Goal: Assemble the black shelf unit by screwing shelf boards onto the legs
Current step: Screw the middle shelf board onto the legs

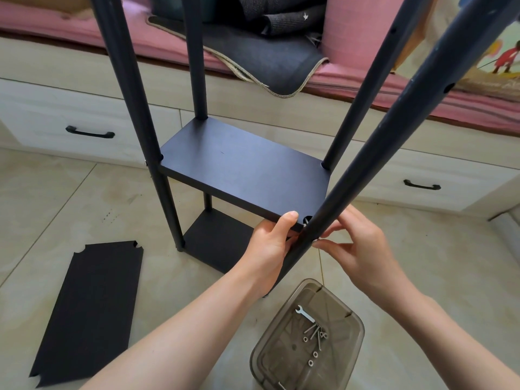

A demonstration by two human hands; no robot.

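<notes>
On the floor, shelf unit: I see the black frame upright on pale tiles, four legs rising, in front of a drawer bench with pink cushions [84, 32].
Middle shelf board [242, 170]: set between the legs; its near right corner meets the near right leg [388, 153].
Bottom shelf board [216, 237]: low on the frame, near the floor.
Left hand [270, 246]: I have it closed around the middle board's near edge, thumb on top, just beside that leg.
Right hand [363, 249]: fingertips pinched narrow on a small metal fastener at the leg's outer side; I cannot tell exactly what it is.
Spare board [87, 308]: flat on the tiles, left of the frame.
Plastic tray [306, 342]: on the floor between my forearms, holding a small wrench [305, 313], screws and washers.
</notes>
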